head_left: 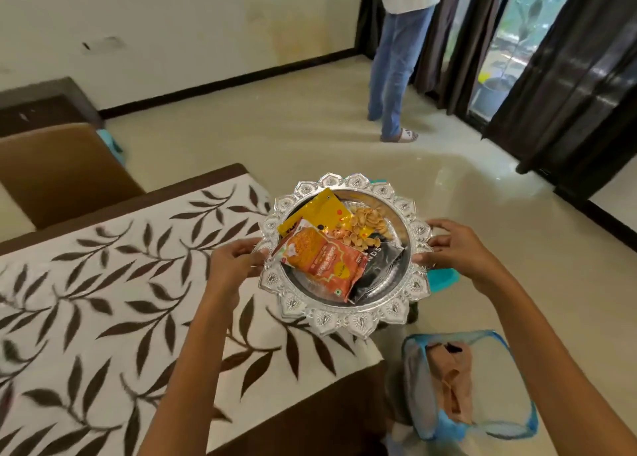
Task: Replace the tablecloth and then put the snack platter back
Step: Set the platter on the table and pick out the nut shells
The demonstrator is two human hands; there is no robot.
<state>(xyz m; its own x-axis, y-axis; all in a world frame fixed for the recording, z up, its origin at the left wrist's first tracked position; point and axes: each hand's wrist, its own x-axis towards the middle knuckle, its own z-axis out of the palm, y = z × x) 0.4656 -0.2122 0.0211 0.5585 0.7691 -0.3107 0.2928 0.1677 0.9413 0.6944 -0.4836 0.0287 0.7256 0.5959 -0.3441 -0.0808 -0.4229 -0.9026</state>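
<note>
- Pale glossy floor tiles run back to a cream wall and dark curtains [565,87]; a second person [396,59] in jeans stands well beyond the platter.
- Nearer, a table wears the tablecloth [113,300], white with brown leaf sprays and a brown border, spread flat to the left of the platter.
- Round and silver with a scalloped rim, the snack platter [396,304] is carried level, its left part over the table's corner, its right part over the floor; being round, it has no long axis.
- On the platter, an orange packet [320,262] lies slantwise, long axis from upper left to lower right, partly over a yellow packet [324,211] and beside a black packet [377,266]; loose nut shells [365,228] sit behind them.
- The left hand [231,262] grips the platter's left rim, fingers curled on it.
- The right hand [455,249] grips the opposite rim.
- Below the platter on the floor, a blue mesh basket [517,421] holds brownish cloth [451,380].
- A brown chair [65,169] stands beyond the table, left of the platter.
</note>
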